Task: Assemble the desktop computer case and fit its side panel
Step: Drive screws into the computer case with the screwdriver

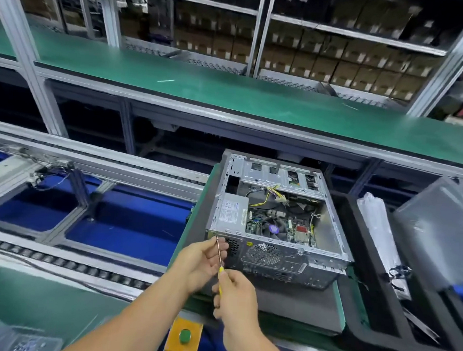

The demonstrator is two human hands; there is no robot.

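Computer case (276, 220) lies on its side on a dark mat (293, 302) on the worktop (339, 296), open side up, side panel not on it. Inside visible: power supply (231, 213) at the near left corner, motherboard (278, 227) with fan to its right, yellow and black cables (266, 198) above, drive bays (276, 175) at the far end. Rear face with the round fan grille (264, 253) points toward the person. Right hand (234, 296) grips the yellow handle of a screwdriver (219, 251); shaft runs up and left, tip at the top left corner of the rear face. Left hand (201, 262) pinches the shaft just beside the case, fingers curled around it. Grey flat panel (436, 234) sits tilted to the right of the case, well apart from it, in a black foam tray (378, 312); a plastic-wrapped item (377, 228) lies between them. Yellow box with a green button (184, 336) near the front edge, below the hands. Green conveyor belt (229, 94) behind, shelves of cardboard boxes (338, 65) beyond.
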